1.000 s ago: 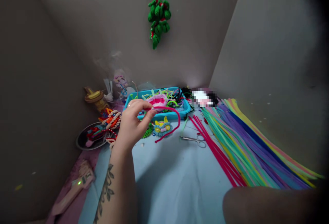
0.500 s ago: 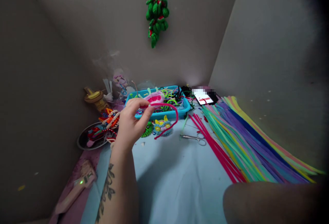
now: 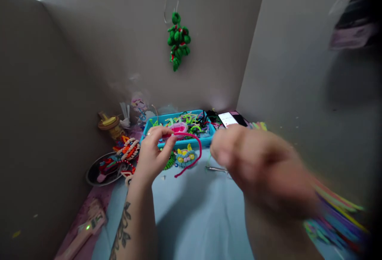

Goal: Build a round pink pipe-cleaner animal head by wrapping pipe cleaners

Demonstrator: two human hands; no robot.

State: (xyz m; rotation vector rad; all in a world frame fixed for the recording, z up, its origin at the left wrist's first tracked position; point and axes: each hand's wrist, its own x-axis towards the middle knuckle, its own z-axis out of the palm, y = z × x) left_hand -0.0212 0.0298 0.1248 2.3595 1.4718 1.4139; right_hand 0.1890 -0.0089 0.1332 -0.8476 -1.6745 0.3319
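My left hand (image 3: 153,152) pinches a pink and red pipe-cleaner piece (image 3: 179,129), its red tail (image 3: 192,152) curling down toward the light blue table cover (image 3: 191,212). It hovers just in front of a turquoise tray (image 3: 179,142) full of pipe-cleaner scraps. My right hand (image 3: 259,164) is raised close to the camera and smeared by motion; its fingers cannot be made out. It hides most of the scissors (image 3: 216,169) and the long pipe cleaners (image 3: 337,220).
Small fuzzy figures (image 3: 185,157) lie in front of the tray. A dark plate (image 3: 95,170) of craft pieces sits at the left, a glue gun (image 3: 85,230) at the lower left, a phone (image 3: 228,119) behind. A green pipe-cleaner ornament (image 3: 177,39) hangs on the grey partition walls.
My right hand has swept up from the lower right into the middle of view, blurred. The left hand keeps its pinch on the pink piece. The camera tilted up slightly.
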